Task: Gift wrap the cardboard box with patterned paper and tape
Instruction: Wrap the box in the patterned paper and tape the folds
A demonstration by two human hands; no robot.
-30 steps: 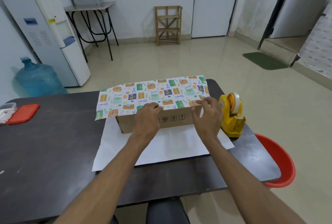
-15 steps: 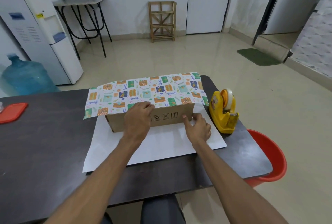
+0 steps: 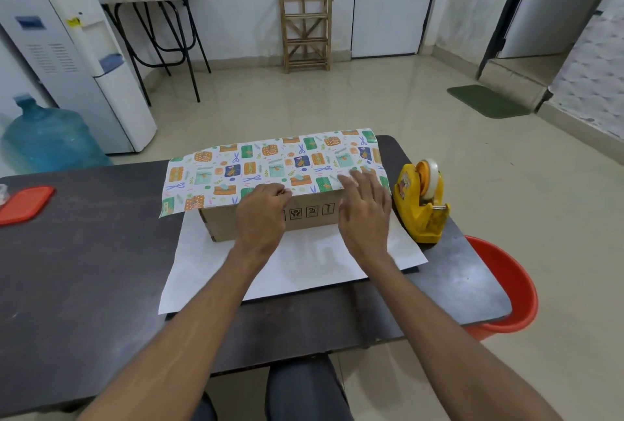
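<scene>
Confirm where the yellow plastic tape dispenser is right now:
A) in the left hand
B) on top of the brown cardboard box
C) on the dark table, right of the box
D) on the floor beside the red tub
C: the yellow plastic tape dispenser stands on the dark table, just right of the brown cardboard box, past the right hand.

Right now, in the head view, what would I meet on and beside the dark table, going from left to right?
Red lid → cardboard box → yellow tape dispenser → red bucket. The patterned paper, the left hand and the right hand overlap the box, so I leave them out.
</scene>
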